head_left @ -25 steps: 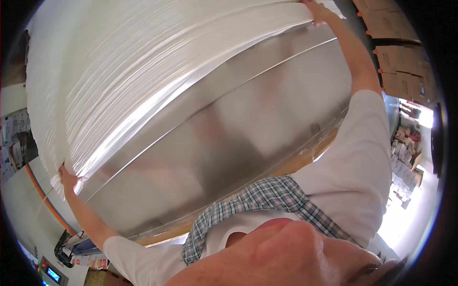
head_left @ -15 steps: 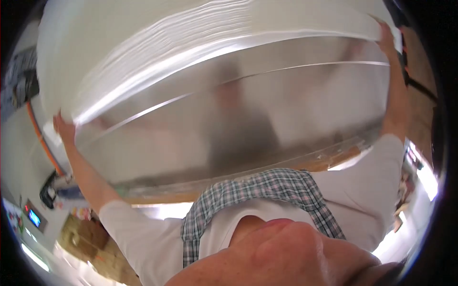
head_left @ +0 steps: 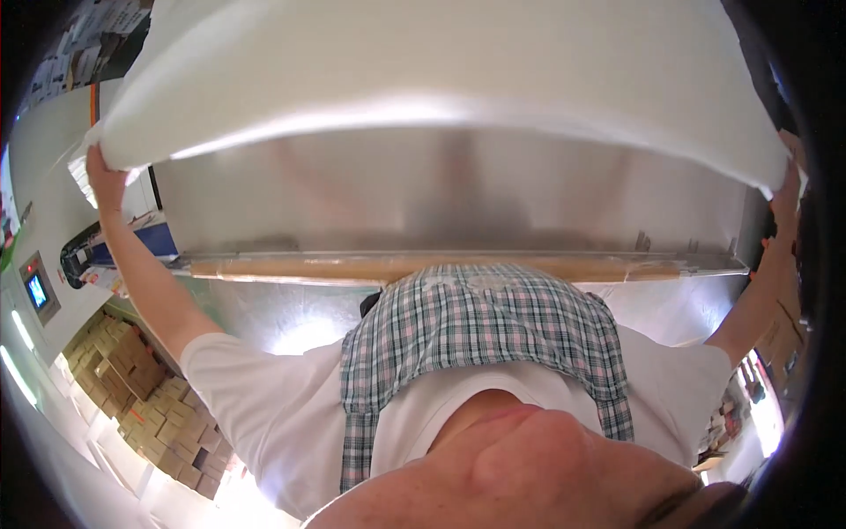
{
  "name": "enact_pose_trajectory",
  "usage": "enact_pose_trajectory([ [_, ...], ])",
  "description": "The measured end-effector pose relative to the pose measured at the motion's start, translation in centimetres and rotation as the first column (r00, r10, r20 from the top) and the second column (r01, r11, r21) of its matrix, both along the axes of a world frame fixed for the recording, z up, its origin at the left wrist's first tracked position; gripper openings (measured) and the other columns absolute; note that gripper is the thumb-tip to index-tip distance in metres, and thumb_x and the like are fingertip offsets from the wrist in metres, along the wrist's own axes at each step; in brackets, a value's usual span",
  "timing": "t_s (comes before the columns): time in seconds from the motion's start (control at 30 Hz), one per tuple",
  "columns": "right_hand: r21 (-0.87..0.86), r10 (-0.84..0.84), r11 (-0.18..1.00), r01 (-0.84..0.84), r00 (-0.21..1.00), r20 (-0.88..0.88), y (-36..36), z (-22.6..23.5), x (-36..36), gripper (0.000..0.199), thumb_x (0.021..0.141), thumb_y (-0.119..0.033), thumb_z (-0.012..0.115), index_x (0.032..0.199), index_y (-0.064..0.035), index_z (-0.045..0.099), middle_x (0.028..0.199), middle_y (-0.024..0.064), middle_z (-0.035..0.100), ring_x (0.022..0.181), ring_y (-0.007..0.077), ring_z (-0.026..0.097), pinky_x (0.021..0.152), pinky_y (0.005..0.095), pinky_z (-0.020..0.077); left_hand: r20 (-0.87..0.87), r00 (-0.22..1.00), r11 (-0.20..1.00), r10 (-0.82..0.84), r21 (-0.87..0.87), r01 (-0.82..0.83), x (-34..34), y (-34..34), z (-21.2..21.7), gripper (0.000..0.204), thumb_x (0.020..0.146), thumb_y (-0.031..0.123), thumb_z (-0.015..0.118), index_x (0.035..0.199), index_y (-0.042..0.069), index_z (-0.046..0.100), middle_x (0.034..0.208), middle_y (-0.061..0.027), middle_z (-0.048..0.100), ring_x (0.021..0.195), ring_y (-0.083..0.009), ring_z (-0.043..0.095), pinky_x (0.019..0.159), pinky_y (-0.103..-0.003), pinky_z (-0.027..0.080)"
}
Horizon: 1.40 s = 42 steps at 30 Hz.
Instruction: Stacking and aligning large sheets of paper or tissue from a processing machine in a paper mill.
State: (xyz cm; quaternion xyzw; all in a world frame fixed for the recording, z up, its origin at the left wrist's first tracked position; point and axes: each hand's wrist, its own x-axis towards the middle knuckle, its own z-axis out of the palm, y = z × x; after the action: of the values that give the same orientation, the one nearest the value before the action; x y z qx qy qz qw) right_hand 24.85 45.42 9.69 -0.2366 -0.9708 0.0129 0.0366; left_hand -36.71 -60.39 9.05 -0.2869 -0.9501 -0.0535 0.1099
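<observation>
A large white sheet [head_left: 423, 62] spans the far side of the view, its near edge stretched between my two hands. My left hand [head_left: 107, 181] grips the near left corner, where loose sheet edges hang beside the fingers. At the far right my right hand [head_left: 787, 198] is closed around the near right corner, its fingers partly lost in the dark rim. Below the sheet lies a shiny metal tabletop [head_left: 564, 207] that mirrors my body dimly. Whether the sheet is one layer or several, I cannot tell.
The table's brown front edge [head_left: 335, 267] runs close to my checked apron [head_left: 485, 309]. To the left are a wall panel with a lit screen [head_left: 37, 289], a blue item [head_left: 157, 240] and stacked cardboard boxes [head_left: 150, 397]. More brown cardboard [head_left: 780, 335] stands at the right.
The sheet's wrinkled, slanting near edge now looks smooth and more level. My left hand has moved up in view, my right hand down and outward. More of the table's front edge shows.
</observation>
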Motion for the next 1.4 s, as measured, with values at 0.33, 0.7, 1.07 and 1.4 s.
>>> enact_pose_trajectory([
  [0.33, 0.159, -0.05, 0.987, 0.025, 0.987, 0.151, -18.6, -10.1, 11.7, 0.056, 0.069, -0.014, 0.063, 0.12, -0.0163, 0.042, 0.129, 0.0173, 0.033, 0.122, 0.0323, 0.029, 0.098, 0.0432, 0.0256, 0.076, 0.974, 0.951, 0.214, -0.245, -0.19, 22.0, -5.9, -9.7, 0.074, 0.052, 0.015, 0.07, 0.12, 0.016, 0.043, 0.129, -0.0175, 0.033, 0.121, -0.0332, 0.028, 0.1, -0.044, 0.023],
  [0.7, -0.093, 0.086, 0.995, -0.033, 0.76, 0.644, -12.2, -10.9, 9.8, 0.052, 0.073, -0.007, 0.055, 0.121, -0.0137, 0.04, 0.127, 0.0124, 0.038, 0.12, 0.0312, 0.031, 0.097, 0.0384, 0.0285, 0.52, 0.695, 0.765, 0.497, -0.64, -0.068, 16.9, 0.4, -6.6, 0.081, 0.045, 0.007, 0.074, 0.119, 0.015, 0.043, 0.116, -0.0167, 0.048, 0.111, -0.0328, 0.042, 0.094, -0.04, 0.035],
  [1.07, -0.077, 0.08, 0.996, -0.04, 0.089, 0.993, -9.3, -14.3, -9.2, 0.059, 0.066, 0.008, 0.058, 0.12, -0.0109, 0.045, 0.122, 0.0122, 0.047, 0.108, 0.0272, 0.049, 0.084, 0.0328, 0.0433, 0.725, 0.553, 0.895, 0.41, -0.438, -0.09, 6.6, 3.7, -12.5, 0.051, 0.066, 0.002, 0.049, 0.117, 0.012, 0.049, 0.104, -0.015, 0.058, 0.097, -0.027, 0.055, 0.085, -0.03, 0.04],
  [1.4, -0.422, 0.409, 0.79, -0.445, 0.895, -0.179, -31.1, -8.0, -14.7, 0.051, 0.072, -0.009, 0.063, 0.12, -0.0095, 0.045, 0.119, 0.0101, 0.049, 0.108, 0.022, 0.047, 0.086, 0.0326, 0.0405, 0.733, 0.542, 0.721, -0.411, 0.625, -0.298, 28.4, 19.5, -4.6, 0.043, 0.082, 0.033, 0.047, 0.107, 0.0, 0.053, 0.109, -0.0116, 0.053, 0.108, -0.0192, 0.045, 0.085, -0.032, 0.039],
])
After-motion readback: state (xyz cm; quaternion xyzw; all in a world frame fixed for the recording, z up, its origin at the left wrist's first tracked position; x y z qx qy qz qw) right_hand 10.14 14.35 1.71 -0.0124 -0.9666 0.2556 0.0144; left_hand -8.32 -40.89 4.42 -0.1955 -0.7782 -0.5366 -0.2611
